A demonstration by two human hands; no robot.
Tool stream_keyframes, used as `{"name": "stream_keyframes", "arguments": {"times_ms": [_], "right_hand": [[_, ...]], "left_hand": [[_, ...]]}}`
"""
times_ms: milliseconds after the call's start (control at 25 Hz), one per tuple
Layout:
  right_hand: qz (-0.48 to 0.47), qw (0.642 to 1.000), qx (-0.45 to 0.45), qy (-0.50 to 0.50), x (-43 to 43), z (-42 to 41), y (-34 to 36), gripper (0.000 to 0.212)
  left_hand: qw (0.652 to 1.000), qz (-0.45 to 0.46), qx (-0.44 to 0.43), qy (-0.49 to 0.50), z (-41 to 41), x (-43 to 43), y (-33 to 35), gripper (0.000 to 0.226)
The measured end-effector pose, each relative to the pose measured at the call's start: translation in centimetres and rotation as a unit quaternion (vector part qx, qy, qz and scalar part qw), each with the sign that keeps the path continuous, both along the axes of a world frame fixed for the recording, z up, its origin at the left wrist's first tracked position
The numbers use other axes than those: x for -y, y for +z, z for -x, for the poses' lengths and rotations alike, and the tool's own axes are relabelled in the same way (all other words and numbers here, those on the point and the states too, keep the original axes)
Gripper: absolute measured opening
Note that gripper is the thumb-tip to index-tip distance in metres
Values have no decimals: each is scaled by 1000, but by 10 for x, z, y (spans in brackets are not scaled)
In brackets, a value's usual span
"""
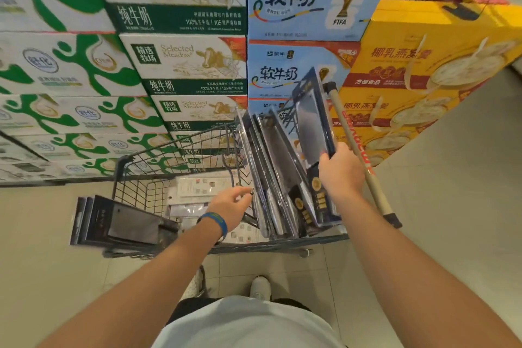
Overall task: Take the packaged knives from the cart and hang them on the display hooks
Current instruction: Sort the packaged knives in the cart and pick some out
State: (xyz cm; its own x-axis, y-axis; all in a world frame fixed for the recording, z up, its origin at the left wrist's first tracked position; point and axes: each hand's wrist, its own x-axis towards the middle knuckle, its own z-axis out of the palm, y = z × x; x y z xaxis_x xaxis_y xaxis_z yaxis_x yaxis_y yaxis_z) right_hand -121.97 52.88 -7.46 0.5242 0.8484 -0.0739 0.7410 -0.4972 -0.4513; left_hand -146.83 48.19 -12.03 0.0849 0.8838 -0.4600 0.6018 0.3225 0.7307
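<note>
Head camera, supermarket aisle: a wall of stacked milk cartons (180, 65) and yellow food boxes (423, 70) rises behind a wire cart (147, 161) on the tiled floor. Along the cart's right side a row of packaged knives (271, 167) stands on edge, leaning toward the cartons. A stack of dark packs (118, 220) lies across the cart's left rim, and white flat packs (203, 189) lie on its bottom. A wooden pole (353, 147) with red lettering leans at the cart's right corner.

The person's right hand (341, 172) has 1 packaged knife (310, 116) in a closed grip at the handle end. Its long axis points up and away from the body, blade end highest, and the pack stands above the row and just right of it. The left hand (228, 206) reaches in with fingers loosely curled at the row's near edge; whether its grip holds a pack cannot be told. A blue wristband (216, 220) circles that wrist.

No display hooks are in view. The right hand, already holding the pack, looks the likelier to carry it out of the cart, top end leading.
</note>
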Motion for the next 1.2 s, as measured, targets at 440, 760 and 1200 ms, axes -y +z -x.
{"name": "stream_keyframes", "arguments": {"times_ms": [440,760,1200], "right_hand": [[157,986,-25,52,16,41,-66,38],[-123,991,-15,51,15,129,-43,21],[415,867,-13,275,35,300,-163,34]], "left_hand": [[957,145,238,84,40,-9,-4,20],[923,247,204,213,144,-26,-39,20],[967,250,-8,53,233,-61,-126,29]]}}
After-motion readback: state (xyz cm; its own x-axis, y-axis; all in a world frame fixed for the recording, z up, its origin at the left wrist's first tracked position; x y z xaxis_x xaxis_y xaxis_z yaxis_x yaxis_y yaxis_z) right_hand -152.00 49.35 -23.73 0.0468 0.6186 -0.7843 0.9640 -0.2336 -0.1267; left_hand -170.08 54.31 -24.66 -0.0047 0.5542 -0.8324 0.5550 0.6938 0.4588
